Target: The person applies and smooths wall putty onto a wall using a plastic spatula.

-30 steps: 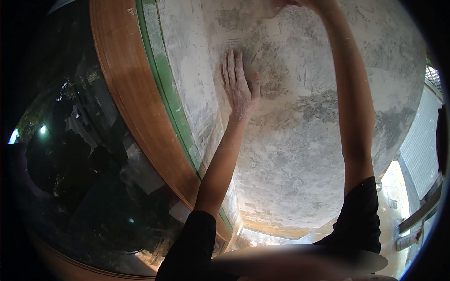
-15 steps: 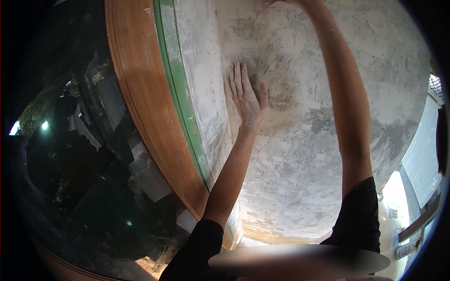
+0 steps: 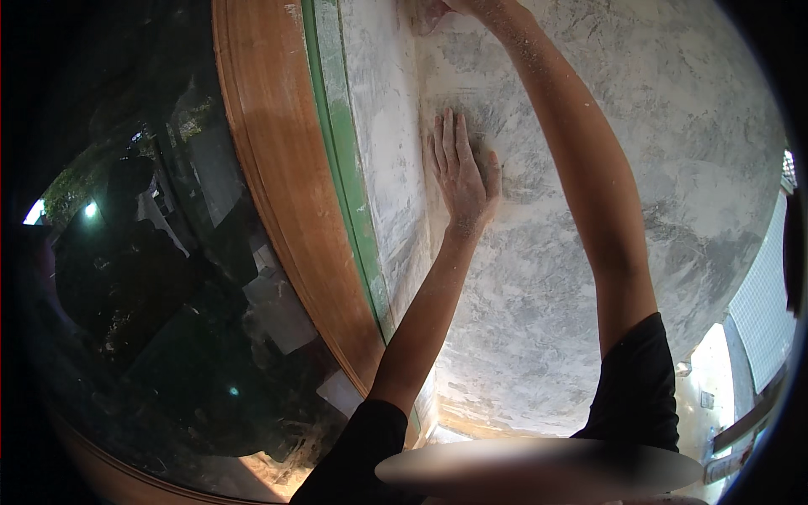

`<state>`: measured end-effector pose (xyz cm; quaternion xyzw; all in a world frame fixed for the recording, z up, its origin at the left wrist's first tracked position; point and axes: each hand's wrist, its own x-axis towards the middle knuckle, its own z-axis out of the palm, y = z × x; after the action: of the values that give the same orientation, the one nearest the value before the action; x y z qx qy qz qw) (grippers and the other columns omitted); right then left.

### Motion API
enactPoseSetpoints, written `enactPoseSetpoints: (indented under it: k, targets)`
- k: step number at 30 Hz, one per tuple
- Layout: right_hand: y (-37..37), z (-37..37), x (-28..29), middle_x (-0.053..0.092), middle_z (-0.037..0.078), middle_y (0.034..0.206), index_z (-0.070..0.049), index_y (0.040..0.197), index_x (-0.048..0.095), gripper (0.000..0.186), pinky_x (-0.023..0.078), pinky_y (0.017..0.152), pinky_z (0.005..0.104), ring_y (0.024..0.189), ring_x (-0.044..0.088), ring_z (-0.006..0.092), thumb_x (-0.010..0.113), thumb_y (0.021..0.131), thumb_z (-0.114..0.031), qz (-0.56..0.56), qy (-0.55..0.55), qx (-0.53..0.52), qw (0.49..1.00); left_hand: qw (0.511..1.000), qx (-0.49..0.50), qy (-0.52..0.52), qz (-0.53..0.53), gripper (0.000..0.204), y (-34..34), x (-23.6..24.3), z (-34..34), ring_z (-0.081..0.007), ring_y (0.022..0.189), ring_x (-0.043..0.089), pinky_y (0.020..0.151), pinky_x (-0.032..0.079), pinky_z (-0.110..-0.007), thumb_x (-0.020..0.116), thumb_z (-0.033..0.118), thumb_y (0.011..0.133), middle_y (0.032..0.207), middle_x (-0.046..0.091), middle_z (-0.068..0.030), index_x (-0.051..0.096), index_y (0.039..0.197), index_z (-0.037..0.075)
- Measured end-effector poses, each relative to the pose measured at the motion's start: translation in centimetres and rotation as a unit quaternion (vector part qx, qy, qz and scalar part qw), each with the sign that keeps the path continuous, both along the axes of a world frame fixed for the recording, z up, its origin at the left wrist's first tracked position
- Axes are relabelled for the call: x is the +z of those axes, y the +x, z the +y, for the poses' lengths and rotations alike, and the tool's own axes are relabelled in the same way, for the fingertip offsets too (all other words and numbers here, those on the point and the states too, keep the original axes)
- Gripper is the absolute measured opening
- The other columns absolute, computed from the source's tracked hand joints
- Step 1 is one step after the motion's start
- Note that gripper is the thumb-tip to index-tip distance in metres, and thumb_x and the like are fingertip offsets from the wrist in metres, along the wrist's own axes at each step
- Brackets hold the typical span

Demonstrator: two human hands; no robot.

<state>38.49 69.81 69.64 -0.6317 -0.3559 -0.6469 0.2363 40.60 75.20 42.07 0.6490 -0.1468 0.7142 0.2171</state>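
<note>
My left hand [image 3: 463,177] lies flat against a grey, patchy plastered wall [image 3: 522,311], close to the inner corner. Its fingers point up, the thumb stands apart, and pale dust coats the skin. My right arm reaches higher, and my right hand [image 3: 454,7] is at the top edge of the picture, near the same corner. Most of that hand is cut off, so its fingers and anything in them are hidden. White specks of dust dot the right forearm.
Left of the corner runs a narrow plastered strip [image 3: 379,143], then a green painted strip [image 3: 341,160] and a brown wooden frame [image 3: 273,126]. Beyond the frame is dark, reflective glass [image 3: 168,337]. A pale gridded panel [image 3: 762,295] shows at the far right.
My right hand has moved left toward the corner, its forearm now slanting more. My left hand keeps its place on the wall. The whole view has shifted slightly.
</note>
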Motion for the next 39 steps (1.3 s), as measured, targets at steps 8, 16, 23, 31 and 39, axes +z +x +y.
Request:
enactPoseSetpoints:
  k: [8, 16, 23, 31, 39]
  targets:
    - [-0.1, -1.1, -0.8, 0.065, 0.026, 0.077, 0.008, 0.090, 0.062, 0.032, 0.051, 0.064, 0.0461, 0.075, 0.066, 0.0388, 0.061, 0.091, -0.024, 0.062, 0.008, 0.059, 0.996, 1.000, 0.006, 0.001, 0.008, 0.066, -0.5, -0.1, 0.0, -0.0413, 0.142, 0.024, 0.116, 0.015, -0.055, 0.041, 0.040, 0.099, 0.151, 0.028, -0.0247, 0.028, 0.146, -0.004]
    - [2.7, 1.2, -3.6, 0.065, 0.028, 0.076, 0.009, 0.089, 0.062, 0.038, 0.051, 0.065, 0.0475, 0.074, 0.066, 0.0416, 0.057, 0.093, -0.028, 0.042, 0.035, 0.089, 0.995, 0.997, 0.015, 0.029, 0.066, 0.067, -0.7, -0.5, 0.8, -0.0427, 0.145, 0.016, 0.118, 0.012, -0.054, 0.046, 0.028, 0.097, 0.155, 0.019, -0.0262, 0.021, 0.149, -0.005]
    - [0.6, 1.5, 0.0, 0.065, 0.029, 0.078, 0.009, 0.096, 0.062, 0.034, 0.053, 0.069, 0.0473, 0.075, 0.066, 0.0423, 0.056, 0.093, -0.024, 0.077, 0.067, 0.167, 0.981, 0.990, 0.006, 0.056, 0.130, 0.071, -3.3, -1.5, 1.9, -0.0403, 0.147, 0.011, 0.119, 0.010, -0.052, 0.046, 0.030, 0.098, 0.157, 0.014, -0.0258, 0.015, 0.150, -0.005]
    - [3.8, 2.0, 5.9, 0.066, 0.022, 0.097, 0.007, 0.104, 0.063, 0.032, 0.052, 0.077, 0.0465, 0.092, 0.064, 0.0360, 0.054, 0.094, -0.022, -0.045, -0.059, -0.115, 0.991, 0.978, -0.046, 0.083, 0.188, 0.072, -4.3, -1.3, 2.3, -0.0355, 0.148, 0.008, 0.121, 0.007, -0.047, 0.037, 0.045, 0.101, 0.159, 0.011, -0.0200, 0.012, 0.153, 0.003]
    - [3.7, 2.3, -0.2, 0.066, 0.020, 0.091, 0.007, 0.099, 0.063, 0.036, 0.051, 0.077, 0.0505, 0.090, 0.064, 0.0321, 0.049, 0.099, -0.027, -0.023, -0.017, -0.009, 1.000, 0.975, -0.007, 0.075, 0.208, 0.077, -4.1, -3.4, 2.0, -0.0408, 0.147, 0.005, 0.120, 0.008, -0.050, 0.045, 0.037, 0.099, 0.157, 0.004, -0.0275, 0.008, 0.150, -0.006]
